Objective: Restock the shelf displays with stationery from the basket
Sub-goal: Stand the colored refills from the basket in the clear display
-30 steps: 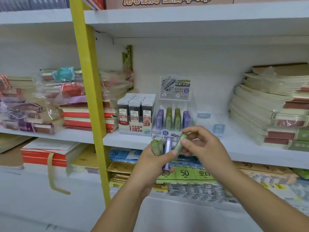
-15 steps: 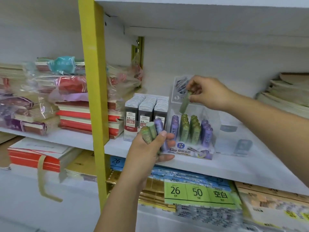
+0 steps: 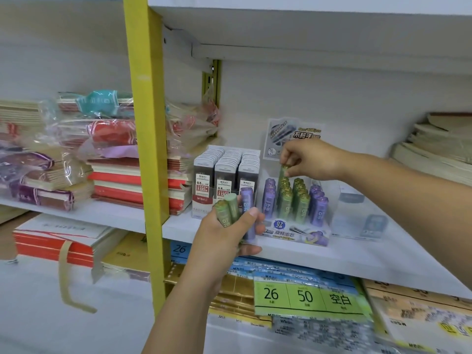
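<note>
The right hand [image 3: 309, 159] pinches a slim green plastic lead tube [image 3: 283, 172] upright at the back of the green row in the clear plastic display tray [image 3: 293, 232] on the white shelf [image 3: 339, 256]. The left hand [image 3: 229, 233], just left of the tray, grips spare green and purple tubes [image 3: 227, 210].

A yellow upright [image 3: 145, 149] divides the shelf [image 3: 357, 256] before me; at its left end, bagged notebooks [image 3: 107, 129] lie above a stack of red-edged books [image 3: 122, 185]. At the shelf's right edge pale notebooks [image 3: 439, 149] are piled; below its front edge, green label sheets [image 3: 306, 295] read 26 and 50.
</note>
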